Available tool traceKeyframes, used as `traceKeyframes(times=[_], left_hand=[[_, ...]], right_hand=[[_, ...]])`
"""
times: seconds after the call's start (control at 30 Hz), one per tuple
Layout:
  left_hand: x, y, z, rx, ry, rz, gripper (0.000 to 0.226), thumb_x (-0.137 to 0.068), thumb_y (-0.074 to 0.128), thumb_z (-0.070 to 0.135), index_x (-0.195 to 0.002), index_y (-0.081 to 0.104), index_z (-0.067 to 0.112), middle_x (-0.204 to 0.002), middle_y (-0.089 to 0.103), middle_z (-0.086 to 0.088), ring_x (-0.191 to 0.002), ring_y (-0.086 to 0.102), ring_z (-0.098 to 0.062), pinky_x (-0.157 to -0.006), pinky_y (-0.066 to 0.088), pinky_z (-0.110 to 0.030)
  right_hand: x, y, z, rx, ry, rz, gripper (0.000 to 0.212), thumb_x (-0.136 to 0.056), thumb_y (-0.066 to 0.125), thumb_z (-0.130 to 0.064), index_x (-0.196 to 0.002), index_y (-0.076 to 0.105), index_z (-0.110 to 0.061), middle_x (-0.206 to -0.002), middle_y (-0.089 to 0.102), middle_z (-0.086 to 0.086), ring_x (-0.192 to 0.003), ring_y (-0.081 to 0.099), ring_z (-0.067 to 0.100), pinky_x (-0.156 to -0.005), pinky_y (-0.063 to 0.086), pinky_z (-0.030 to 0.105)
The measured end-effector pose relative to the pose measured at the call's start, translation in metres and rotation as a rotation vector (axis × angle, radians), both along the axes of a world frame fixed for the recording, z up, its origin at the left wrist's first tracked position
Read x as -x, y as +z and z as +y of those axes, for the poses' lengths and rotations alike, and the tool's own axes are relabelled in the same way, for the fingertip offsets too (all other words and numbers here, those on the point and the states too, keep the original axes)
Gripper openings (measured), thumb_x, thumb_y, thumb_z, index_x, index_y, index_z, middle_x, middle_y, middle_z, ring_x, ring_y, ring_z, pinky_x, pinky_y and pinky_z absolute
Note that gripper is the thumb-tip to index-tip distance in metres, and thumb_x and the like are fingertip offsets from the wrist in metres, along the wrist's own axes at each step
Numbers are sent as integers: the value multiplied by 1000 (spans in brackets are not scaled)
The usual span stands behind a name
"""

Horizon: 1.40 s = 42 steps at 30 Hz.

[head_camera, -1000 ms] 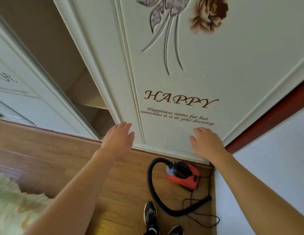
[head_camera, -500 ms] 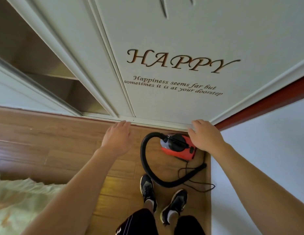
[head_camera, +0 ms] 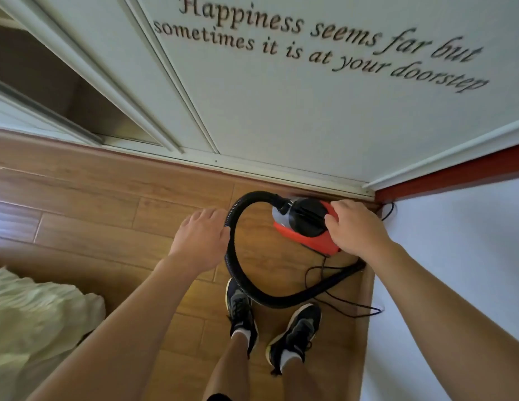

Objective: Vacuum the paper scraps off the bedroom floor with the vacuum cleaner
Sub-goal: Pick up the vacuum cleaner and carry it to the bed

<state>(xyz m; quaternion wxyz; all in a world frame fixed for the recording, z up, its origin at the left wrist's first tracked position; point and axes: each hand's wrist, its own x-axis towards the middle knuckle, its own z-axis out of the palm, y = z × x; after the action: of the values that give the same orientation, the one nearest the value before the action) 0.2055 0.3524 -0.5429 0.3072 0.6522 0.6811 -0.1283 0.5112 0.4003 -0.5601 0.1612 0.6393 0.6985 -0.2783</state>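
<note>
Red vacuum (head_camera: 309, 241) on wood floor (head_camera: 107, 227) at centre right of frame, below wardrobe door (head_camera: 281, 111), right hand (head_camera: 358, 227) fingers curled over its right end, left hand (head_camera: 200, 235) fingers relaxed and together beside black hose (head_camera: 270, 299), contact unclear

Single head-worn view, facing forward and steeply down, near floor (head_camera: 113, 227)

The wooden plank floor (head_camera: 93, 227) is occupied by a red vacuum cleaner (head_camera: 310, 241), its looped black hose (head_camera: 281, 301), a thin cord (head_camera: 351, 307) and two dark sneakers (head_camera: 241, 314).
</note>
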Motion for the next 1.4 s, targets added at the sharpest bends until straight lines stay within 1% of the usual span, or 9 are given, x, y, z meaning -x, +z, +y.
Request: traceKeyframes(times=[0.3,0.57,0.67,0.8,0.93,1.07,1.2,1.3,1.4], left_hand=[[3,-135,-10,49,22,32,50,-104,41,35,-151,33,21,-151,46,0,-136,46,-25,-111,37,-40],[6,-196,-21,56,127,41,79,-100,51,44,-160,4,19,-153,43,-5,-137,46,-28,-106,43,-47],[2,-213,-27,79,200,21,86,-99,51,49,-161,-2,20,-155,42,-6,-134,49,-30,-97,49,-48],[-2,-226,-38,96,288,-3,91,-97,53,52,-160,-7,23,-153,44,-12,-110,65,-33,-75,58,-45],[-5,-229,-52,86,403,-61,86,-98,56,48,-159,-1,27,-126,63,-14,-82,66,-28,-62,57,-39],[-5,-232,-62,95,579,-175,70,-96,61,44,-152,24,24,-104,66,-2,-80,66,-21,-63,60,-40],[-9,-238,-69,127,770,-294,47,-95,65,43,-132,47,20,-94,65,3,-77,66,-14,-58,56,-32],[-16,-238,-75,103,827,-356,48,-96,66,39,-135,47,20,-93,65,6,-76,65,-9,-55,49,-22],[-20,-238,-77,79,867,-414,49,-96,66,36,-138,45,21,-92,67,4,-77,67,-10,-57,52,-23]], right_hand=[[-15,-131,8,76,30,-28,51,-106,37,-38,-148,46,-11,-147,52,10,-132,50,30,-106,47,46],[-16,-207,17,75,70,-75,54,-107,36,-40,-152,42,-11,-152,47,11,-137,45,30,-108,43,44],[-14,-226,20,83,64,-65,55,-107,37,-42,-152,41,-12,-152,47,11,-138,45,29,-109,43,44],[-13,-243,26,131,51,-60,54,-108,33,-42,-151,43,-11,-147,50,13,-134,47,32,-106,45,46],[-12,-250,30,179,47,-62,51,-109,32,-40,-146,46,-8,-135,57,17,-121,56,34,-94,51,45],[-13,-254,31,223,-28,-13,48,-109,33,-41,-143,47,-9,-107,66,13,-92,65,29,-79,57,46],[-14,-260,32,257,-170,68,46,-108,35,-44,-134,57,-12,-115,67,13,-95,63,28,-80,53,45],[-14,-263,31,265,-248,111,43,-108,38,-43,-126,60,-10,-111,69,15,-98,65,31,-84,53,47],[-14,-263,31,267,-269,141,39,-107,40,-43,-112,64,-12,-105,70,16,-99,67,34,-85,55,49]])
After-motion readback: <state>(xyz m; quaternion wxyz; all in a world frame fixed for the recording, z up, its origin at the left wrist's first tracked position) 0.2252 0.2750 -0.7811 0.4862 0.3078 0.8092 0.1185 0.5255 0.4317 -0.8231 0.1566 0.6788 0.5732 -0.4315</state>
